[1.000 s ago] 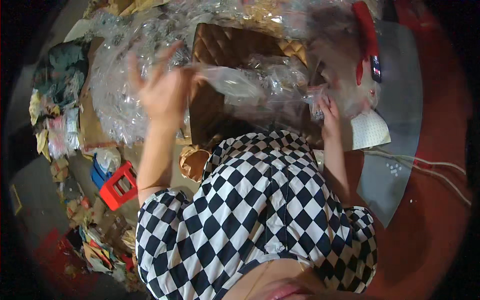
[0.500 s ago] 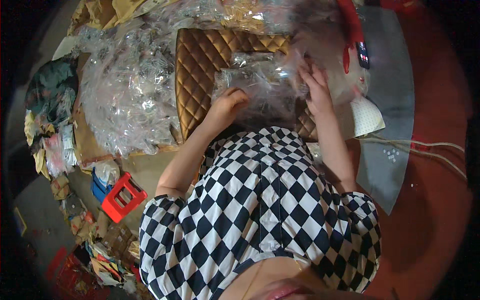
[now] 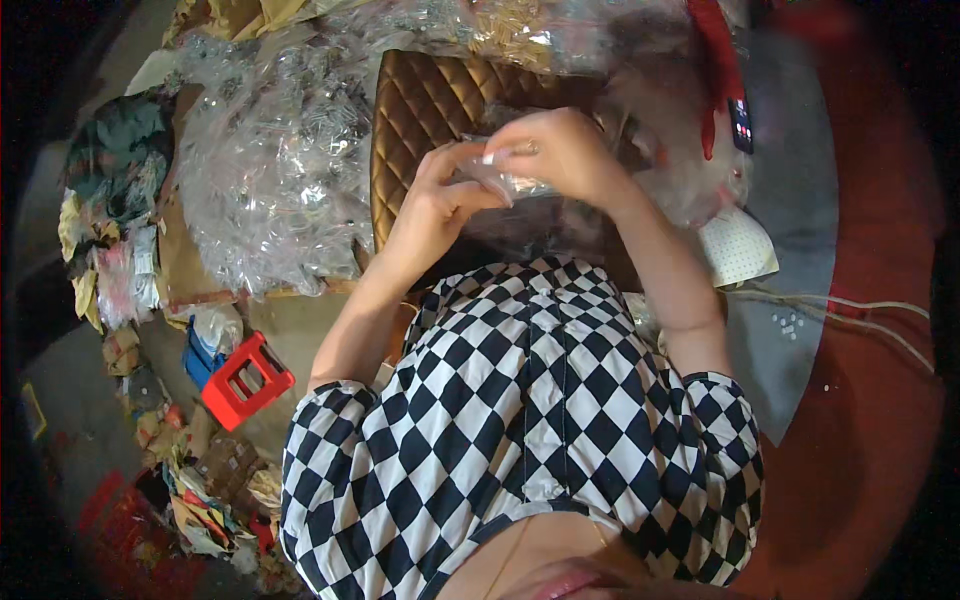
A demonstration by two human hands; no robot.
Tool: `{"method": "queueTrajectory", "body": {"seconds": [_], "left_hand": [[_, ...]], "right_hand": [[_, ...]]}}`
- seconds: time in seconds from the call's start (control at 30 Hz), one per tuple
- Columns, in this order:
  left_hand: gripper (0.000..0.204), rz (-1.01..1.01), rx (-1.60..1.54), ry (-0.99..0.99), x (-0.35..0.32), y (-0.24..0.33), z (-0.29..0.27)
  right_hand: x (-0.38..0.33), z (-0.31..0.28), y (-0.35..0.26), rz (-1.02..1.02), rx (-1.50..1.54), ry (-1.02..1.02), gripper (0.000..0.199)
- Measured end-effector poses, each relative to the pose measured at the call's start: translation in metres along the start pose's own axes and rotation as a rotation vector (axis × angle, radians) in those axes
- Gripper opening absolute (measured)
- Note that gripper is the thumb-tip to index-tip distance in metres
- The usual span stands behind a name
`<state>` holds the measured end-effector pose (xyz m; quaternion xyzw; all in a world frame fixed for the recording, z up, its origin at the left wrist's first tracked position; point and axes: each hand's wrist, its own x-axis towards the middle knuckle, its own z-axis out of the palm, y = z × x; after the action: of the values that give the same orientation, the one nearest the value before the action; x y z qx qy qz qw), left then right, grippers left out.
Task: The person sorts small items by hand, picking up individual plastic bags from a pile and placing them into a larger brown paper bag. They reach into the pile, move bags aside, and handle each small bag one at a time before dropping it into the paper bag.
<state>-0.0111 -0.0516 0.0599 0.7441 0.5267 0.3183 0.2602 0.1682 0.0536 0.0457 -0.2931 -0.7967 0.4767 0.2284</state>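
Note:
Between my two hands is a small clear plastic bag (image 3: 528, 187), held over a brown quilted pad (image 3: 425, 100). My left hand (image 3: 440, 195) grips the bag's left side, thumb and fingers closed on the film. From above and to the right, my right hand (image 3: 568, 158) pinches the same bag near its upper edge, and the two hands almost touch. A small pale bit shows at the right fingertips, too small to name. More clear film lies on the pad under my hands, partly hidden by them.
A big heap of filled clear bags (image 3: 285, 180) covers the table to the left. Yellowish small pieces (image 3: 515, 35) lie beyond the pad. On the right are a phone (image 3: 741, 125), a dotted white sheet (image 3: 738, 246) and cords (image 3: 850, 303). A red plastic stool (image 3: 247, 382) stands lower left.
My right hand has swung left and inward, meeting the left hand over the pad. The bag, spread wider before, is now gathered between them. The whole view has shifted slightly.

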Motion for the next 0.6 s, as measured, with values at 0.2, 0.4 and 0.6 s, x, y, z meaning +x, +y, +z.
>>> {"method": "queueTrajectory", "body": {"seconds": [0.2,0.4,0.6], "left_hand": [[0.03,0.017,0.066,-0.035,-0.003,-0.003,0.001],[0.027,0.048,0.009,-0.016,-0.002,-0.006,0.001],[0.022,0.086,0.07,-0.044,-0.002,-0.006,-0.005]], "right_hand": [[-0.003,0.007,-0.014,-0.269,-0.461,-0.21,0.018],[-0.021,0.01,0.011,-0.301,-0.235,-0.002,0.023],[-0.026,0.011,-0.004,-0.367,-0.524,-0.094,0.017]]}}
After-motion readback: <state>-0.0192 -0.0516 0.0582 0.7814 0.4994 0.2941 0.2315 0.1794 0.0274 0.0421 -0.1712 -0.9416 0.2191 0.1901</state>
